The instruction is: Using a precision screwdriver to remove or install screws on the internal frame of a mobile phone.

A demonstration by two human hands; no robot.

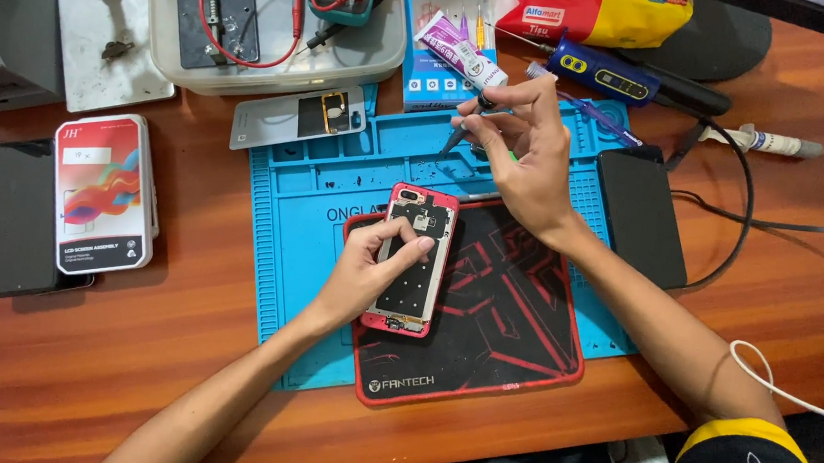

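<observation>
Phone (413, 260) lies opened on the black-and-red pad (502, 313), back cover off, its inner frame bare.

Going left to right across the desk (137, 358): near the left edge lie a dark phone (14, 217) face up and, just beside it, a boxed screen part (104, 194). At the far edge a clear plastic tray (269, 70) holds a black fixture and a meter with red and black leads. A detached silver back cover (295, 117) rests at the far left corner of the blue work mat (309, 206). The left hand (372, 267) presses the phone down, fingers curled narrow over its open back. The right hand (526, 157), raised over the mat's far edge, pinches a slim dark tool (464, 130). As I judge it, disassembly is done; refitting remains. A black box (640, 217) sits at the right.
</observation>
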